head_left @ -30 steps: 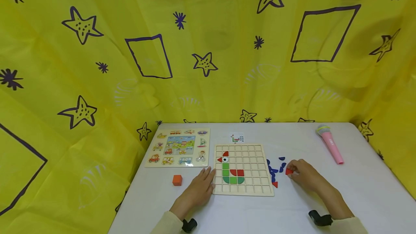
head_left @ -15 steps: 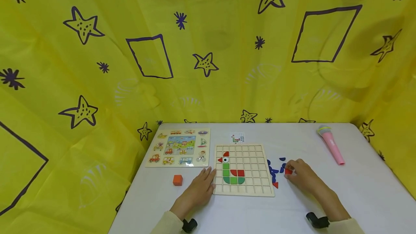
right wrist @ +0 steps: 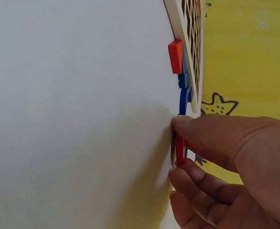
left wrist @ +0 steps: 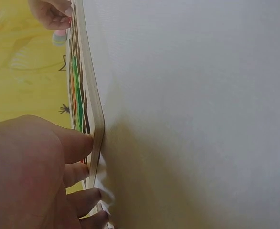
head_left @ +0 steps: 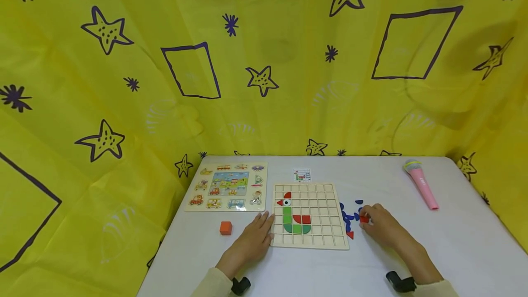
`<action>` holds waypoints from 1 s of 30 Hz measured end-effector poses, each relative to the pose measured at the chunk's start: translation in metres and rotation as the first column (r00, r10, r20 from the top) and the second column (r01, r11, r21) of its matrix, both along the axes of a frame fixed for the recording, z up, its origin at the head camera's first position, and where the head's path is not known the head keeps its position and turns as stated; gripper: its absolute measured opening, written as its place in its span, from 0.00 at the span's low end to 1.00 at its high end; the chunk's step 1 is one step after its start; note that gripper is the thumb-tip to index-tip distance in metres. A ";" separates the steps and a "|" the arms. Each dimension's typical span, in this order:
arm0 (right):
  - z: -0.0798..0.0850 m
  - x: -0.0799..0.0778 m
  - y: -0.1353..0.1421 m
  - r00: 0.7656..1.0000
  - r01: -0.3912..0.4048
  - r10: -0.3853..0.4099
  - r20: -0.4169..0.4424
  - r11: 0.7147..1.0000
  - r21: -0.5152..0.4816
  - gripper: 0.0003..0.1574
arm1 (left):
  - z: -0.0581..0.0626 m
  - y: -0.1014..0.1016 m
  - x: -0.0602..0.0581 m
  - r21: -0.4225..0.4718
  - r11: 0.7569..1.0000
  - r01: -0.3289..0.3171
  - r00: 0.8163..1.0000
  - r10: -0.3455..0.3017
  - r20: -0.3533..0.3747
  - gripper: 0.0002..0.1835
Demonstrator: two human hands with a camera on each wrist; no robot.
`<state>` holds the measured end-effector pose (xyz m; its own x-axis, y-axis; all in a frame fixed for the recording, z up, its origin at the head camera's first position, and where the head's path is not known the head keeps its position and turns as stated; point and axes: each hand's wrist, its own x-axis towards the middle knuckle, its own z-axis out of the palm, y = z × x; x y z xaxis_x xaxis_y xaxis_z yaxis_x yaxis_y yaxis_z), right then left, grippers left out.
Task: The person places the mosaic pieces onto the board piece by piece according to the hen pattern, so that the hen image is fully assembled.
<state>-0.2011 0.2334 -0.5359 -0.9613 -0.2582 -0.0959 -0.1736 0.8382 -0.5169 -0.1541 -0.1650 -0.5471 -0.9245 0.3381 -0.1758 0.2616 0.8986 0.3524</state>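
A wooden grid board [head_left: 323, 237] lies on the table, with red, green and white-eyed tiles set in it as a bird. My left hand [head_left: 252, 238] rests along its left edge, thumb and fingertips touching the rim in the left wrist view. Right of the board, my right hand [head_left: 385, 227] pinches a red tile [right wrist: 179, 150] between thumb and fingers, at the tabletop. Several dark blue tiles [head_left: 349, 217] lie between that hand and the board, some against its edge. A red triangular tile [head_left: 350, 235] sits by the board's lower right corner.
Behind the board lies a small picture card [head_left: 302, 175]. A picture puzzle board [head_left: 260, 189] is at the back left, with an orange cube [head_left: 226, 228] in front of it. A pink microphone [head_left: 422, 186] lies at the right. Yellow cloth [head_left: 280, 118] hangs behind the table.
My right hand has shifted slightly left with the red tile, closer to the blue tiles. My left hand stays at the board's edge.
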 end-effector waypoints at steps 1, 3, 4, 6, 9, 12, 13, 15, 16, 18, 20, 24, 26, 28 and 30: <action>0.001 0.000 -0.001 1.000 0.001 -0.001 -0.002 1.000 -0.002 0.15 | 0.000 0.000 0.000 -0.001 1.000 0.001 1.000 -0.001 -0.002 0.34; 0.002 0.000 -0.002 1.000 0.003 -0.003 -0.017 1.000 -0.010 0.15 | 0.001 0.000 0.000 0.000 1.000 0.002 1.000 -0.002 -0.002 0.34; 0.002 -0.001 -0.002 1.000 0.001 -0.001 -0.030 1.000 -0.016 0.15 | 0.000 0.000 0.000 -0.001 1.000 0.000 1.000 0.000 0.002 0.34; 0.002 -0.002 -0.004 0.999 0.000 -0.001 -0.048 0.999 -0.034 0.14 | 0.000 0.000 0.000 0.000 1.000 0.000 1.000 0.000 0.004 0.34; 0.003 -0.003 -0.009 0.998 0.003 -0.006 -0.057 0.998 -0.059 0.15 | 0.000 0.000 0.000 0.002 1.000 0.000 1.000 0.000 0.009 0.34; 0.002 -0.004 -0.019 0.998 0.010 -0.014 -0.061 0.997 -0.072 0.16 | 0.001 0.001 0.000 0.003 1.000 -0.003 1.000 0.003 0.012 0.34; 0.002 -0.004 -0.023 0.998 0.007 -0.012 -0.063 0.997 -0.074 0.17 | 0.001 0.001 0.000 0.004 1.000 -0.003 1.000 0.003 0.011 0.34; 0.001 -0.004 -0.032 0.998 -0.007 0.001 -0.067 0.996 -0.084 0.17 | 0.001 0.000 0.000 0.002 1.000 -0.005 1.000 0.005 0.011 0.33; 0.001 -0.004 -0.037 0.998 -0.013 0.008 -0.064 0.996 -0.091 0.17 | 0.001 0.000 0.000 0.001 1.000 -0.005 1.000 0.005 0.010 0.33; 0.001 -0.004 -0.047 0.999 -0.028 0.023 -0.046 0.993 -0.112 0.16 | 0.002 0.000 0.000 0.003 1.000 -0.005 1.000 0.005 0.008 0.33; 0.001 -0.003 -0.059 0.998 -0.047 0.042 -0.037 0.991 -0.126 0.14 | 0.002 0.000 0.000 0.001 1.000 -0.007 1.000 0.007 0.010 0.34; 0.000 -0.003 -0.082 0.996 -0.081 0.075 -0.047 0.988 -0.131 0.11 | 0.002 0.000 0.000 0.003 1.000 -0.011 1.000 0.011 0.017 0.34; -0.001 -0.003 -0.092 0.995 -0.093 0.087 -0.048 0.988 -0.124 0.10 | 0.001 0.000 0.000 0.002 1.000 -0.014 1.000 0.014 0.022 0.34; -0.002 -0.003 -0.100 0.995 -0.098 0.094 -0.036 0.987 -0.124 0.11 | 0.001 0.001 0.000 0.003 1.000 -0.014 1.000 0.014 0.021 0.34; -0.002 -0.003 -0.107 0.995 -0.099 0.097 -0.029 0.988 -0.119 0.11 | 0.001 0.001 0.000 0.004 1.000 -0.015 1.000 0.015 0.020 0.34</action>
